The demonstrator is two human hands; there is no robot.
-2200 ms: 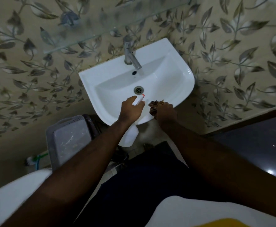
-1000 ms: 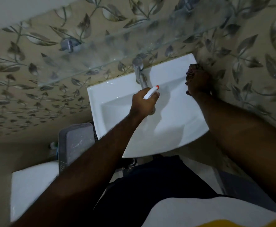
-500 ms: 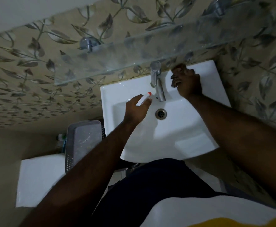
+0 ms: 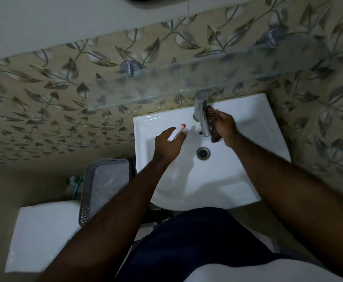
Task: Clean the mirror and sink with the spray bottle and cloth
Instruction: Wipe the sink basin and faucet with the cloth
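Right hand (image 4: 226, 124) grips brown cloth (image 4: 213, 126) against tap (image 4: 202, 117); left hand (image 4: 167, 145) clasps spray bottle (image 4: 175, 132) over sink (image 4: 254, 127), glass shelf (image 4: 187, 86) overhanging, grey basket (image 4: 105, 184) beside.

White sink (image 4: 247, 180); brown cloth (image 4: 213, 125); red-tipped white spray bottle (image 4: 175, 132); beige leaf-patterned wall tiles (image 4: 44, 110); grey basket (image 4: 105, 184)

No readable text, label, brand or number shows on anything in view.
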